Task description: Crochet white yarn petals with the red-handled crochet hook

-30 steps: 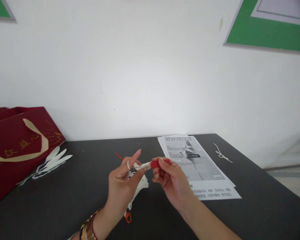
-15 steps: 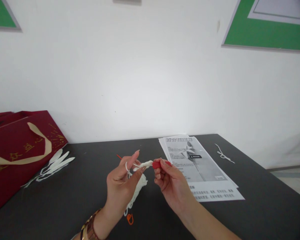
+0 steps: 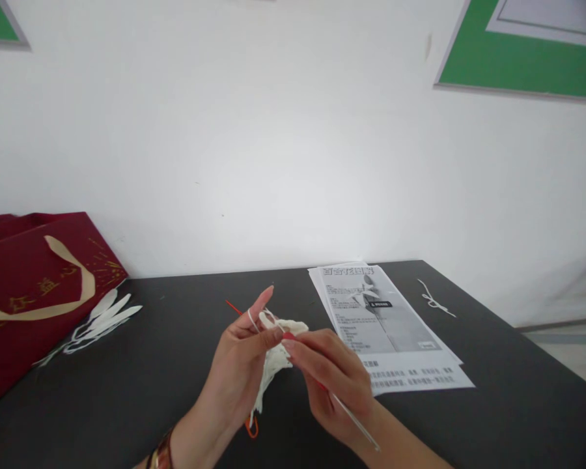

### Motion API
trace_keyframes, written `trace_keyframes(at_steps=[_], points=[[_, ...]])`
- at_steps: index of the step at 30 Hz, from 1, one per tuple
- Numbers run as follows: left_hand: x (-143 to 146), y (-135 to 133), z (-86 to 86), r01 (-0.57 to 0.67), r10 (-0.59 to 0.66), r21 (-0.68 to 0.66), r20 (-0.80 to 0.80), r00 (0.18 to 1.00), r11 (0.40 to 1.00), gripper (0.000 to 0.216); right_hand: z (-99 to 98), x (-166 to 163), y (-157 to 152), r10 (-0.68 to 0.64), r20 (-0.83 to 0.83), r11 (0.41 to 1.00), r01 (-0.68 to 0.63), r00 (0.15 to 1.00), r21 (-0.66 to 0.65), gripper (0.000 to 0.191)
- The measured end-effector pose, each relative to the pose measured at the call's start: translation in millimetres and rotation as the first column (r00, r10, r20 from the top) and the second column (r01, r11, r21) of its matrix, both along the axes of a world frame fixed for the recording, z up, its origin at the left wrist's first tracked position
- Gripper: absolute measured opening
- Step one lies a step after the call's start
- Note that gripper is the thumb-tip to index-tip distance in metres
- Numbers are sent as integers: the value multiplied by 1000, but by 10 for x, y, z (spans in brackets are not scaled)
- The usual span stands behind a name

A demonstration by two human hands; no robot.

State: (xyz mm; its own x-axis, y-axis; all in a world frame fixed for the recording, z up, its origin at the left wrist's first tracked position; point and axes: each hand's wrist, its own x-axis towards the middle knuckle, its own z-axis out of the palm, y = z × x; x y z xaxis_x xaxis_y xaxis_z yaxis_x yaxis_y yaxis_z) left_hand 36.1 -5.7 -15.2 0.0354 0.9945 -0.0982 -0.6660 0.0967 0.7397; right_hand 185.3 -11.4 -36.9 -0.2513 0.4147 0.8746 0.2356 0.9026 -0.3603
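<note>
Over the dark table (image 3: 117, 391), the left hand (image 3: 241, 365) pinches a small white crochet piece (image 3: 277, 357), with a strand of yarn looped over its raised forefinger. The right hand (image 3: 329, 378) is closed around a crochet hook (image 3: 356, 422), whose red grip meets the work while its metal shaft slants back toward the person. An orange stitch marker (image 3: 252, 427) dangles beneath the piece, and printed sheets (image 3: 395, 339) lie just to the right.

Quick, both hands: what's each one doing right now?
Left hand: closed on the white crocheted yarn piece, strand over the index finger.
Right hand: closed on the red-handled thin metal crochet hook.
</note>
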Motion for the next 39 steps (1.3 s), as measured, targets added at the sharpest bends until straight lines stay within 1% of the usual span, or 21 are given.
trace_keyframes(at_steps=[1, 3, 5, 7, 9, 11, 15, 21, 25, 28, 33, 39], points=[[-24, 7, 15, 32, -32, -4, 9, 999, 999, 63, -5, 18, 10, -4, 34, 999, 2, 999, 44, 51], [-72, 22, 40, 63, -63, 2, 15, 998, 998, 64, 8, 46, 30, 23, 53, 998, -27, 998, 61, 52], [-113, 36, 67, 91, -91, 5, 24, 996, 996, 63, 37, 57, 38, 80, 8, 997, -80, 997, -8, 52], [-144, 45, 98, 127, -127, 1, 33, 991, 992, 59, 62, 50, 32, 115, -97, 981, -129, 989, -144, 50], [-168, 54, 126, 152, -152, 2, 28, 988, 988, 55, 74, 35, 23, 128, -196, 947, -179, 972, -266, 43], [-193, 62, 146, 159, -160, 21, 4, 987, 987, 53, 76, 21, 22, 129, -277, 914, -223, 952, -338, 34], [-265, 75, 167, 166, -162, 59, -67, 984, 984, 52, 84, 16, 51, 141, -399, 855, -315, 906, -413, 23], [-386, 72, 187, 173, -158, 70, -175, 972, 982, 46, 115, 49, 86, 157, -561, 758, -464, 813, -459, 15], [-430, 70, 194, 227, -209, 66, -210, 955, 972, 45, 132, 68, 105, 177, -581, 724, -505, 794, -470, 14], [-460, 79, 207, 270, -256, 50, -191, 948, 961, 45, 149, 89, 114, 196, -563, 721, -507, 803, -471, 14], [-514, 114, 218, 373, -368, 13, -136, 920, 928, 47, 194, 151, 114, 244, -492, 739, -489, 836, -464, 14], [-562, 121, 206, 475, -473, -27, -139, 870, 880, 49, 207, 204, 135, 306, -478, 701, -534, 824, -473, 13]])
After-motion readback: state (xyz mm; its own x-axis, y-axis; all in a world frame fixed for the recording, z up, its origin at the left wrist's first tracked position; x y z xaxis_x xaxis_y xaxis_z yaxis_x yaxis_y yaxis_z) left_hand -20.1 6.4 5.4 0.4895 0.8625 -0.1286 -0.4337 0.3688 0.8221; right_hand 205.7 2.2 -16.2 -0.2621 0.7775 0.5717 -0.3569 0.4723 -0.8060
